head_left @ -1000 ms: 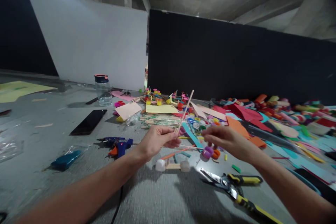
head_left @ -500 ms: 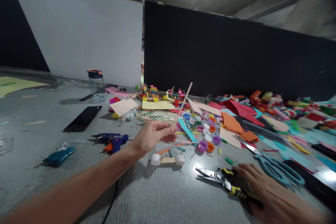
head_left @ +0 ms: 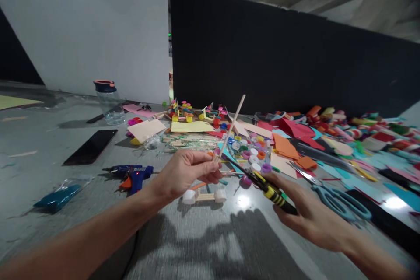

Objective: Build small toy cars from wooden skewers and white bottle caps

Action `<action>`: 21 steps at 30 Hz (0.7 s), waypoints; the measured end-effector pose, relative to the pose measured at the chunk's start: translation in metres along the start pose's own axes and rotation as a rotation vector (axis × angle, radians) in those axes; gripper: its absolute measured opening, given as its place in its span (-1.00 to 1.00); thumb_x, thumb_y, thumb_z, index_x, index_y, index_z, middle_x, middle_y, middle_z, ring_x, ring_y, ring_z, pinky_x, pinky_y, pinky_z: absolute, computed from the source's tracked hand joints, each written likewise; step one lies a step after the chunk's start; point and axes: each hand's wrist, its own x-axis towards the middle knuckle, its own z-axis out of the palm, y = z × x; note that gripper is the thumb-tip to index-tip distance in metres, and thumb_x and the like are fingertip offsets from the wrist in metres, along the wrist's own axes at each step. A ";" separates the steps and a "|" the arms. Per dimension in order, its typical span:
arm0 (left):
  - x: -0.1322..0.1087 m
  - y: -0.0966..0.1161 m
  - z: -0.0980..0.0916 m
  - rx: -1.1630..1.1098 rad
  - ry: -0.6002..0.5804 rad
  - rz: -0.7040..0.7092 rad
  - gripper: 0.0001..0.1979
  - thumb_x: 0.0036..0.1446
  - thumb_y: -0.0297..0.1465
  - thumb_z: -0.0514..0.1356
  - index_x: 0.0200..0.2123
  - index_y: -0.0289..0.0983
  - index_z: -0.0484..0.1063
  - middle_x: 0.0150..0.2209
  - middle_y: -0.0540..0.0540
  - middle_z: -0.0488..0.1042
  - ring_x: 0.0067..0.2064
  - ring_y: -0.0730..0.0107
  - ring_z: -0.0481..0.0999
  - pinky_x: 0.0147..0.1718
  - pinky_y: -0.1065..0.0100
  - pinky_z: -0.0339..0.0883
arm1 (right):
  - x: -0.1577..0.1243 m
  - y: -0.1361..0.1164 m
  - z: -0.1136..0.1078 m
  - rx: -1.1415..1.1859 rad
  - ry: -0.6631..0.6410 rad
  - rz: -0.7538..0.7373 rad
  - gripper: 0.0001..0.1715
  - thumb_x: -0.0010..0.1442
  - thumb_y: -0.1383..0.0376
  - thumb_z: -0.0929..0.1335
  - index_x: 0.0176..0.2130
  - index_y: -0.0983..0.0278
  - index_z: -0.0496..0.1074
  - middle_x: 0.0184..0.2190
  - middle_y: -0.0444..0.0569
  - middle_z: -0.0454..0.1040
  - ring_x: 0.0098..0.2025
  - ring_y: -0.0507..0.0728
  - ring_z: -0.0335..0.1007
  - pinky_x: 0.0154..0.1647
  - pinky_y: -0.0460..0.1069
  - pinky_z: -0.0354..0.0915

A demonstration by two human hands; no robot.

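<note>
My left hand [head_left: 183, 173] pinches a thin wooden stick [head_left: 231, 126] that slants up and to the right above the table. My right hand [head_left: 306, 214] grips the yellow-and-black cutters [head_left: 262, 183], whose blades point up-left toward the lower end of the stick, close to my left fingers. Just below both hands, a small wooden frame with white bottle-cap wheels [head_left: 204, 196] rests on the grey table [head_left: 210, 240].
A blue glue gun [head_left: 133, 173] and a black phone [head_left: 90, 146] lie at the left. A jar [head_left: 108, 101] stands further back. Teal scissors [head_left: 341, 201] lie at the right. Coloured bottle caps [head_left: 252, 155], paper scraps and craft sticks cover the middle and right.
My right hand left the stick, dropped to the cutters on the table, picked them up and brought them to the stick. The left hand kept holding the stick.
</note>
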 end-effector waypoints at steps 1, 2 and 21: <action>0.000 0.001 -0.001 0.002 -0.001 0.001 -0.82 0.14 -0.30 0.32 -0.40 -0.28 0.65 -0.43 -0.09 0.65 -0.37 0.39 0.61 -0.28 0.37 0.50 | 0.006 -0.004 -0.002 0.014 -0.012 0.007 -0.16 0.15 0.18 0.30 0.37 0.29 0.16 0.34 0.21 0.24 0.33 0.45 0.18 0.26 0.34 0.24; 0.000 0.001 -0.002 0.002 0.001 0.004 -0.82 0.14 -0.30 0.32 -0.41 -0.28 0.65 -0.44 -0.07 0.65 -0.38 0.40 0.61 -0.30 0.39 0.50 | 0.010 -0.007 -0.003 0.027 -0.023 0.010 -0.17 0.14 0.18 0.30 0.36 0.29 0.17 0.34 0.20 0.25 0.33 0.45 0.20 0.26 0.33 0.26; -0.001 0.003 -0.001 -0.001 -0.067 -0.038 -0.88 0.09 -0.34 0.32 -0.41 -0.26 0.64 -0.45 -0.05 0.63 -0.40 0.41 0.58 -0.32 0.40 0.46 | 0.026 -0.013 -0.007 0.109 -0.065 0.027 -0.29 0.15 0.14 0.35 0.26 0.19 0.31 0.13 0.09 0.49 0.08 0.38 0.45 0.05 0.21 0.41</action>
